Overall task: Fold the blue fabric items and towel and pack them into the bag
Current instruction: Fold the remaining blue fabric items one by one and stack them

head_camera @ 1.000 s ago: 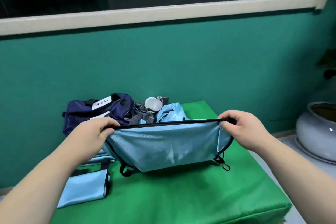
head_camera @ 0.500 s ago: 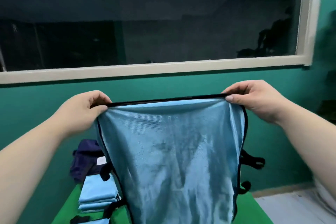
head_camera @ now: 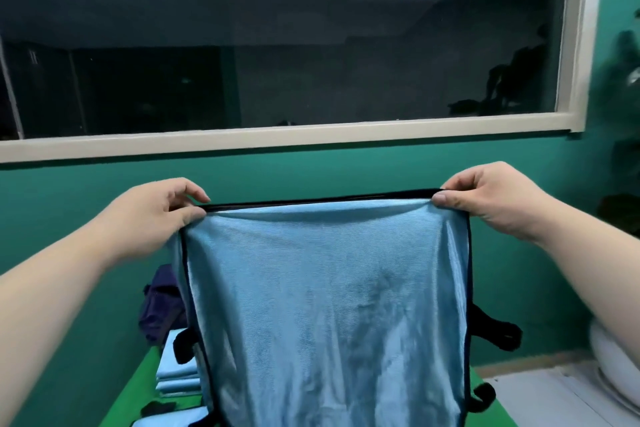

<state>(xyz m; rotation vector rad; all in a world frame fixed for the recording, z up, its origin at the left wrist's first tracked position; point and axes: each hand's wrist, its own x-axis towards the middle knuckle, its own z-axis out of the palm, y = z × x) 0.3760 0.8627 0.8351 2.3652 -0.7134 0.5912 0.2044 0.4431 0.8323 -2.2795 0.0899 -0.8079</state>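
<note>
Blue fabric item (head_camera: 329, 315) is held hanging flat mid-frame, lifted off the green table (head_camera: 138, 392) since 1 s ago. Top corners are pinched by left hand (head_camera: 159, 215) at 10 o'clock and right hand (head_camera: 491, 201) at 2 o'clock. Navy bag (head_camera: 159, 308) is seen at 8 o'clock, folded stack (head_camera: 176, 378) just below it.

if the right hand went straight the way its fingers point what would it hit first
The right hand points left along the top hem of the blue fabric it pinches, so probably the left hand at the other corner.
</note>
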